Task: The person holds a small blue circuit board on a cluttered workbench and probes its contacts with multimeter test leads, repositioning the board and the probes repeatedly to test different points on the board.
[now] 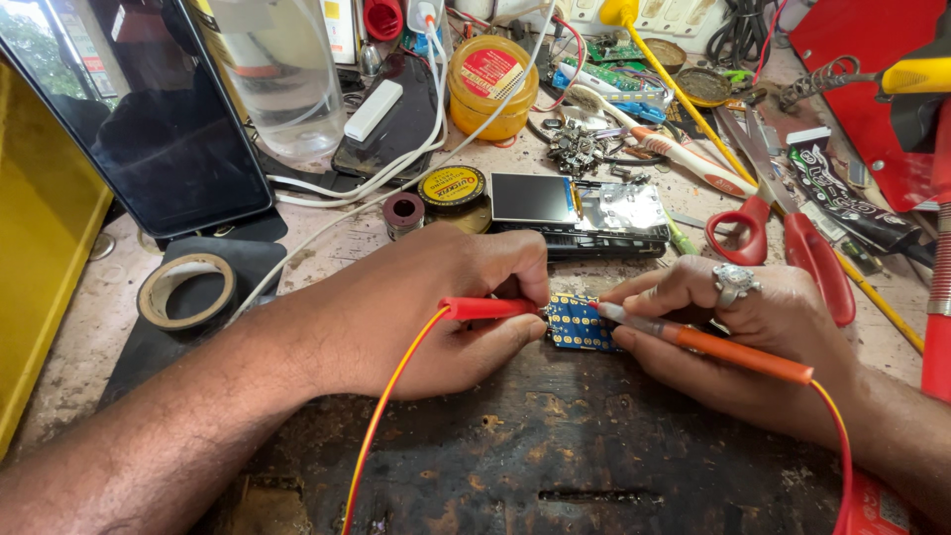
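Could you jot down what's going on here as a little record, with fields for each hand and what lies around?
left hand: holds a red probe, tip on the board
right hand: holds an orange probe, tip on the board; ring on one finger
between the hands: small blue circuit board with gold pads
behind: opened phone, red-handled scissors, yellow jar
left side: tape roll, dark tablet
surface: worn workbench

You have two hands at work: left hand (446, 307), right hand (733, 327). Two probes: red probe (485, 308), orange probe (733, 352). One blue circuit board (578, 322) between them. One ring (734, 282). One pair red-handled scissors (783, 238). Two tape rolls near bench left edge: tan roll (185, 290), small dark roll (403, 212). One yellow jar (490, 87) at far edge. One opened phone (580, 208)
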